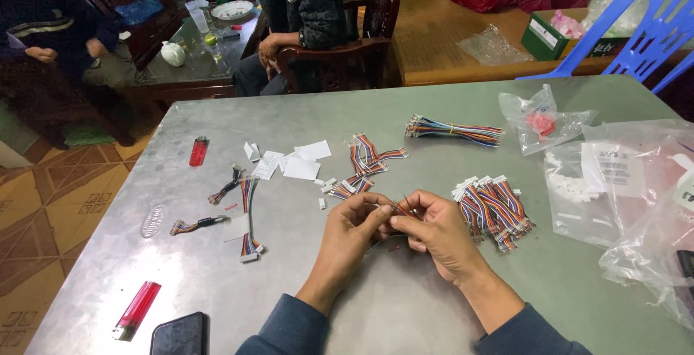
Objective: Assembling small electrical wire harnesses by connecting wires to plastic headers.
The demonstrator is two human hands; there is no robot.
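My left hand (350, 236) and my right hand (434, 228) meet over the middle of the grey metal table (405, 311). Both pinch one small multicoloured ribbon cable (400, 209) between their fingertips; most of it is hidden by the fingers. Just right of my right hand lies a pile of similar cables with white connectors (494, 204). Beyond my hands lie loose cables (363, 163) and small white connector pieces (324, 185).
A tied bundle of coloured wires (454, 131) lies farther back. Clear plastic bags (622, 181) crowd the right side. Two red lighters (198, 151) (136, 311), a dark phone (179, 335), paper slips (300, 160) and cables (246, 214) lie left. People sit on wooden chairs (347, 66) behind.
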